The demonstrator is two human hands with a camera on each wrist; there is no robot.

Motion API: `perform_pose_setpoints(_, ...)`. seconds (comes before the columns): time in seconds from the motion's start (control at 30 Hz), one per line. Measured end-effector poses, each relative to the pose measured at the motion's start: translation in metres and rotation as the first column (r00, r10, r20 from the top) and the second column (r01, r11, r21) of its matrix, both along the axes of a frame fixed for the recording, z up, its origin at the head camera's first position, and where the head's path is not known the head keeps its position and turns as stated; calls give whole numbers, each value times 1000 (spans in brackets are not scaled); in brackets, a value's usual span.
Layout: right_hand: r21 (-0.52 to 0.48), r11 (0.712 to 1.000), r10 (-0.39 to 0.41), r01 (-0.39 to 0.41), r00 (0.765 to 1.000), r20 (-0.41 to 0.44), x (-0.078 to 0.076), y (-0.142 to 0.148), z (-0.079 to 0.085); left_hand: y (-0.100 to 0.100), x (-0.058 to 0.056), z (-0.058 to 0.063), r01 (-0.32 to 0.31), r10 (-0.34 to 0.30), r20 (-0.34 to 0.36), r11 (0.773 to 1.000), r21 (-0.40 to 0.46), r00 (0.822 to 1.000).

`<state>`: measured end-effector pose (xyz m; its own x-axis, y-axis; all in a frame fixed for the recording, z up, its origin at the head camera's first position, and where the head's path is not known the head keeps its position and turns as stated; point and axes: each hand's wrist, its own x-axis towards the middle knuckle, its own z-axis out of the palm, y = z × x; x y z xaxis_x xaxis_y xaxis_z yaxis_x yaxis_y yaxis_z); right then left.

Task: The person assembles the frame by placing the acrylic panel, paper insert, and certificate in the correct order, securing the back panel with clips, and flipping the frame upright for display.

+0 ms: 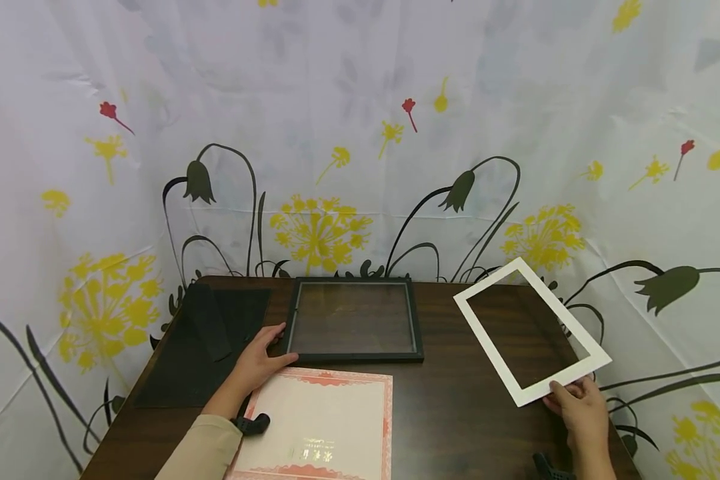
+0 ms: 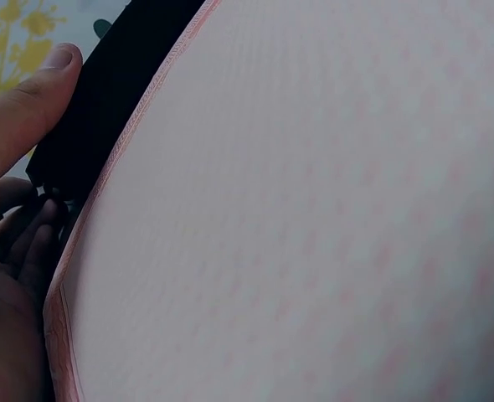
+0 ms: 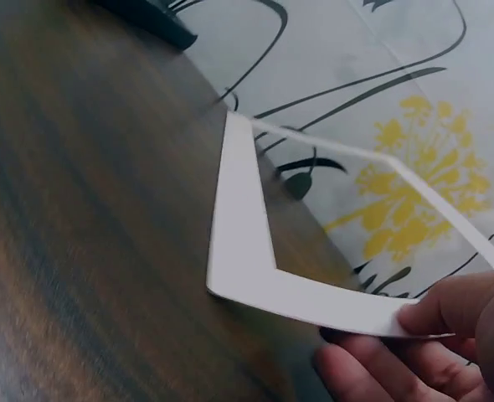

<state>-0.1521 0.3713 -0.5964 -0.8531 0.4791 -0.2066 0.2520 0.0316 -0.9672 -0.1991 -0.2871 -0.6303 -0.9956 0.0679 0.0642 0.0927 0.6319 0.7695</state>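
A black picture frame (image 1: pixel 360 357) with a clear pane lies flat near the table's far edge. My left hand (image 1: pixel 257 360) holds its near left corner; in the left wrist view the thumb lies along the black frame (image 2: pixel 105 100) and the fingers curl on the other side. Raised at the right, a white picture mat (image 1: pixel 491 350) with a rectangular opening tilts in the air. My right hand (image 1: pixel 582 410) pinches its near right corner, the thumb on top and the fingers beneath, as the right wrist view shows on the mat (image 3: pixel 245 226).
A certificate (image 1: pixel 330 417) with a pink patterned border lies in front of the frame, under the left forearm. At the left is a black backing board (image 1: pixel 168 373) with a stand flap (image 1: pixel 209 327). A flowered curtain (image 1: pixel 348 120) hangs behind the dark wooden table (image 1: pixel 444 413).
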Motion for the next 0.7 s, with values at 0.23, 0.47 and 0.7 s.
perform_pose_setpoints(0.23,-96,995,16,-19,1000,-25,0,0,-11,2,0,2,-10,10,4,1000,27,1000)
perform_pose_setpoints(0.47,-146,989,-14,4,997,-71,1,0,-11,3,0,2,-10,9,12,998,60,1000)
perform_pose_setpoints(0.7,-124,990,-82,67,988,-128,1,-3,-8,1,0,-1,15,-15,-19,999,29,1000)
